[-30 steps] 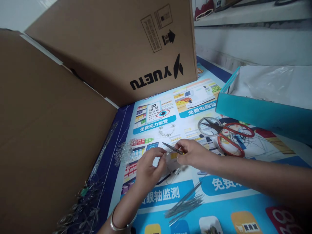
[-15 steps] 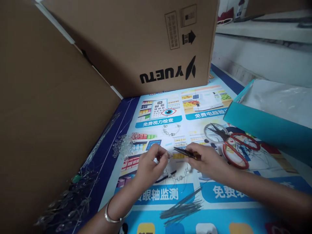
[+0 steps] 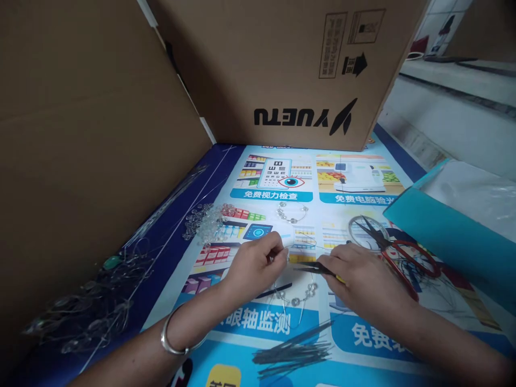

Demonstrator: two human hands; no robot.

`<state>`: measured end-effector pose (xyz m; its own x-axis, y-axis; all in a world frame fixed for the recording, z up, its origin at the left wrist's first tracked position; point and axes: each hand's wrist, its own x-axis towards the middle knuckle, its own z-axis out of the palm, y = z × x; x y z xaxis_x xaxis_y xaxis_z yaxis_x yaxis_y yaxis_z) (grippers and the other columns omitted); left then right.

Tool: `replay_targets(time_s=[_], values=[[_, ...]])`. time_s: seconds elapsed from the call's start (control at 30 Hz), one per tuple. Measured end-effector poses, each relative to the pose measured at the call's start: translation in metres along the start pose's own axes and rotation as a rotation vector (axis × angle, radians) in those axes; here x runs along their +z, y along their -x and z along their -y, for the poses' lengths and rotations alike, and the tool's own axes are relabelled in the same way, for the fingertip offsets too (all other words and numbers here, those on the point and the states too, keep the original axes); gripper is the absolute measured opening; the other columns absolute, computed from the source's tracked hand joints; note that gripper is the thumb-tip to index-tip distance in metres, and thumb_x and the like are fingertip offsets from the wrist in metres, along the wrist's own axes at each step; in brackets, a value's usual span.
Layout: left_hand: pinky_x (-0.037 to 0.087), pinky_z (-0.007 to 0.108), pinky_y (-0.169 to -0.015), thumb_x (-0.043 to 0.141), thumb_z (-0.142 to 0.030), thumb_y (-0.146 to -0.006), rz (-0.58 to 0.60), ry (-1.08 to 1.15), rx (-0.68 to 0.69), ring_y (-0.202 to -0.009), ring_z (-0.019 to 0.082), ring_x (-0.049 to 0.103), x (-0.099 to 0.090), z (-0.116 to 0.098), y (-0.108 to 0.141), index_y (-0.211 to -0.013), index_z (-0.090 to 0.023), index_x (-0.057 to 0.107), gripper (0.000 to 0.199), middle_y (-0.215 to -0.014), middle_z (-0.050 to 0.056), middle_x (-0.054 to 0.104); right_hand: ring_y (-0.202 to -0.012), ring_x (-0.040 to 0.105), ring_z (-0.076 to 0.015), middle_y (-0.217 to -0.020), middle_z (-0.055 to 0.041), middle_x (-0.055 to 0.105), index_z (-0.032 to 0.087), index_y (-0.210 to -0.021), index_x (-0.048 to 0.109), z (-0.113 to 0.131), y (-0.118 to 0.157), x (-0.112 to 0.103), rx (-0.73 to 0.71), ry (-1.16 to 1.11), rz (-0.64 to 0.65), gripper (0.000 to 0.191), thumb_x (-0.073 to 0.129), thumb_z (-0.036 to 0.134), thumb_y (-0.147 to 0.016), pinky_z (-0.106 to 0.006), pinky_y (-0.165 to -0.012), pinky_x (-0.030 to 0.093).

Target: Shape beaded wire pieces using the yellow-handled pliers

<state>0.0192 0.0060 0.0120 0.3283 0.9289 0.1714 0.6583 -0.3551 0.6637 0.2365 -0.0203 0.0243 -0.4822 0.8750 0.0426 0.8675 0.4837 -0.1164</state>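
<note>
My left hand (image 3: 258,266) is closed in a pinch on a beaded wire (image 3: 296,301), whose clear beads hang in a curve below the fingers. The exact pinch point is hidden. In my right hand (image 3: 357,271) is a pair of pliers (image 3: 312,267) with dark, slim jaws. The jaws stand slightly apart and point left, close to my left fingertips. A thin wire runs by the right fingers. Beyond the hands lies another beaded wire loop (image 3: 292,219). A pile of clear beads (image 3: 205,223) sits to the left.
Red-handled scissors (image 3: 387,244) lie over a wire coil (image 3: 357,231) at right, beside a teal box (image 3: 451,215). Cut grey wires (image 3: 292,352) lie in front. Tangled beaded strands (image 3: 97,306) are at left. Cardboard panels (image 3: 290,70) stand behind and left.
The view has shifted a little. The plier jaws have parted, and the right hand has turned more knuckles-up. The left hand keeps its pinch.
</note>
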Motion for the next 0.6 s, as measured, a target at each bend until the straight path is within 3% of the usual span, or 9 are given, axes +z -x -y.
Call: replay_targets(time_s=[0.17, 0.6], values=[[0.032, 0.022, -0.049, 0.048, -0.024, -0.081, 0.005, -0.014, 0.025, -0.052, 0.009, 0.044, 0.000, 0.001, 0.001, -0.067, -0.017, 0.048, 0.015, -0.057, -0.003, 0.051, -0.082, 0.051, -0.0212, -0.084, -0.0071, 0.058, 0.021, -0.104, 0.059, 0.007, -0.003, 0.004, -0.047, 0.129, -0.002, 0.023, 0.047, 0.021, -0.084, -0.034, -0.073, 0.035], [0.038, 0.024, -0.055, 0.042, -0.024, -0.087, 0.120, -0.021, 0.143, -0.061, 0.011, 0.050, -0.003, 0.000, 0.002, -0.079, -0.018, 0.051, 0.013, -0.069, 0.001, 0.057, -0.081, 0.050, -0.0200, -0.082, -0.0052, 0.059, 0.020, -0.106, 0.058, 0.002, -0.007, 0.011, -0.146, 0.152, -0.054, 0.024, 0.048, 0.019, -0.084, -0.034, -0.072, 0.032]])
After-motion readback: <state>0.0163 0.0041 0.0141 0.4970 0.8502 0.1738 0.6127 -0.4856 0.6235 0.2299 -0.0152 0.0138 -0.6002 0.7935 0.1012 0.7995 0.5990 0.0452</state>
